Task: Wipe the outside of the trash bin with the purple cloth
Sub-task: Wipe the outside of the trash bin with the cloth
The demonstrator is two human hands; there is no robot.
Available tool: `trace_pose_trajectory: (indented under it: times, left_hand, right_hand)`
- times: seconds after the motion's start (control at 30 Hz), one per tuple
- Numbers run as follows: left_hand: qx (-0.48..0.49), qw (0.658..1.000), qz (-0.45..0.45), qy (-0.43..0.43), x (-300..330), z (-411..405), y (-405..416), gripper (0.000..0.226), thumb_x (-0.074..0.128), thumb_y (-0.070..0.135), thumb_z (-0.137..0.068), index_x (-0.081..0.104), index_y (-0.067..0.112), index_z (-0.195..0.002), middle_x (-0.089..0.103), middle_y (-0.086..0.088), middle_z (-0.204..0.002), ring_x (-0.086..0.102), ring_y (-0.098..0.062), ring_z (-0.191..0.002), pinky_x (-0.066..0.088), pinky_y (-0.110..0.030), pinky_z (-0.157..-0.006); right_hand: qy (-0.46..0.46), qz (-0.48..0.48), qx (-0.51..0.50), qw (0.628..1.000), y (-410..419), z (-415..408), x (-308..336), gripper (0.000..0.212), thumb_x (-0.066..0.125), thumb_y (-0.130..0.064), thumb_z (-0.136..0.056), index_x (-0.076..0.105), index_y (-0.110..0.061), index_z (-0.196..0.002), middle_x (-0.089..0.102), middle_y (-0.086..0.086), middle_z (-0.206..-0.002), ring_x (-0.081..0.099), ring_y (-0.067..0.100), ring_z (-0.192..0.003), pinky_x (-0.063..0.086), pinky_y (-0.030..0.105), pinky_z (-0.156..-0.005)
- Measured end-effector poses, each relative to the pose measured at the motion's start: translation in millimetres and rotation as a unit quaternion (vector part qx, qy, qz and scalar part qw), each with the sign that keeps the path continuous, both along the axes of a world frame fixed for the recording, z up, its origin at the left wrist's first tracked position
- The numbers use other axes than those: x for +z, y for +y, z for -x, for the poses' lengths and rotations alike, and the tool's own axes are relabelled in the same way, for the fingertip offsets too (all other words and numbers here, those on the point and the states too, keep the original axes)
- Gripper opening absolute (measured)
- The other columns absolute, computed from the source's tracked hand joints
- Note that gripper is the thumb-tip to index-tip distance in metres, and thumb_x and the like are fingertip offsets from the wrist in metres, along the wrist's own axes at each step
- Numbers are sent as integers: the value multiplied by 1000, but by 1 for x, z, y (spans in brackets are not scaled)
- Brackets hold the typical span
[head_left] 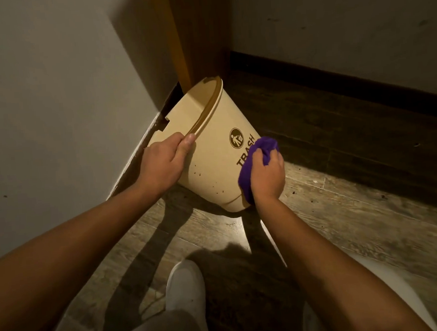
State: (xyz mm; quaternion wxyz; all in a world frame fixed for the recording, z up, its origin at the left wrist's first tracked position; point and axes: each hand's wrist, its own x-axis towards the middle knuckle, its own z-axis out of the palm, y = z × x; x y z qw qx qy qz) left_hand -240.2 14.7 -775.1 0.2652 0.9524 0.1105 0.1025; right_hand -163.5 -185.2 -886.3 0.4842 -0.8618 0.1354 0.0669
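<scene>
A beige trash bin (212,163) with a brown rim and a brown "TRASH" print is tipped toward the left wall, its base resting on the floor. My left hand (164,164) grips its rim at the near side, thumb over the edge. My right hand (266,175) is closed on a bunched purple cloth (249,171) and presses it against the bin's right side, over the end of the print. Small dark specks dot the bin's lower wall.
The bin stands in a corner between a white wall (52,99) on the left, a wooden door frame (177,39) behind and a dark baseboard (335,79) on the right. The wood floor (344,208) carries crumbs. My white shoe (185,284) is below.
</scene>
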Motion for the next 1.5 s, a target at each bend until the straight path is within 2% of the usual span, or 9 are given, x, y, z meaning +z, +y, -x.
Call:
trace_pose_trajectory:
  times: [0.1,0.23,0.37,0.53,0.77,0.87,1.0,1.33,1.5]
  left_hand:
    - [-12,1000,4,6,2,1,0,46,36,41,-108,65,7,-97,63,-7,-77,58,-25,-72,43,-35,-63]
    - [-12,1000,6,12,0,4,1,46,35,42,-108,65,7,-97,61,-5,-77,57,-25,-71,38,-33,-63]
    - [-22,999,-11,25,4,1,2,47,34,43,-108,64,8,-99,63,-7,-80,60,-28,-75,48,-41,-68]
    - [-60,995,-52,59,29,-35,4,51,32,53,-105,64,14,-99,63,-2,-83,61,-23,-79,47,-38,-67]
    - [-167,979,-113,-16,25,-17,7,51,36,44,-107,27,34,-157,69,-10,-120,67,-25,-91,50,-31,-71]
    - [-141,988,-60,-1,22,-12,15,51,36,42,-107,27,38,-157,67,-10,-123,65,-24,-97,53,-36,-76]
    - [-86,995,49,9,26,-28,6,50,46,43,-105,35,41,-154,59,-3,-139,56,-13,-111,46,-22,-79]
    - [-82,987,107,91,30,-15,5,60,37,41,-108,9,35,-161,33,-3,-162,43,-25,-138,41,-46,-108]
    - [-59,978,177,91,29,-25,-1,53,40,44,-106,24,44,-157,38,10,-156,42,-4,-125,38,-21,-89]
  right_hand:
    - [46,-34,-62,996,-9,2,-10,37,43,-55,-99,61,-28,-116,62,0,-127,61,27,-112,43,37,-86]
    - [135,-48,-92,985,-23,4,-25,41,42,-55,-103,58,-28,-129,60,-2,-110,60,29,-110,39,36,-84]
    - [170,31,-74,982,-36,10,-33,42,42,-51,-104,55,-24,-133,66,10,-119,62,36,-112,39,37,-82]
    - [118,-22,-143,982,-51,-1,-9,48,54,-46,-99,52,-25,-142,65,9,-128,61,35,-117,44,40,-92]
    - [43,-101,-82,991,-49,-19,39,37,56,-43,-101,58,-23,-133,66,0,-114,64,25,-107,49,39,-88]
    - [21,-130,-57,990,-35,-9,53,31,57,-40,-102,60,-22,-127,67,-3,-110,65,19,-102,55,39,-88]
    - [-36,-144,-4,989,-13,-2,70,27,59,-40,-101,62,-21,-120,67,-5,-105,65,13,-95,54,32,-78]
    - [-41,-138,16,989,-12,-2,73,29,59,-37,-101,61,-14,-119,67,3,-108,64,19,-99,53,35,-83]
    - [-93,-150,65,982,-4,3,90,21,59,-34,-103,65,-16,-113,67,-1,-100,65,15,-92,52,31,-78]
